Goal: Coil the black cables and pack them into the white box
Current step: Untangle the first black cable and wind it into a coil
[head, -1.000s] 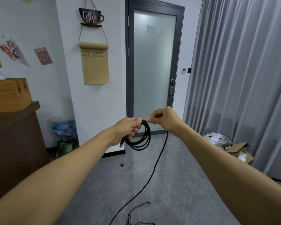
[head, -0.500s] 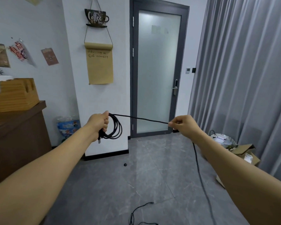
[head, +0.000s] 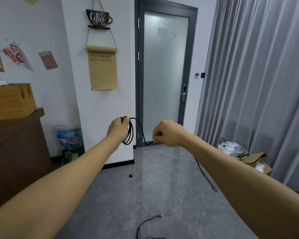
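My left hand grips a small coil of black cable held out at chest height. From the coil a slack loop of the same cable sags across to my right hand, which pinches it. Past my right hand the cable drops behind my forearm toward the floor. A second black cable lies loose on the grey floor near the bottom edge. No white box shows in this view.
A dark wooden counter with a wooden rack stands at the left. A woven basket and an open cardboard box sit by the grey curtain at the right. A frosted glass door is ahead.
My hands have come closer together. The cable stretch that was taut between them now hangs as a slack loop, and my right hand has moved left and down.
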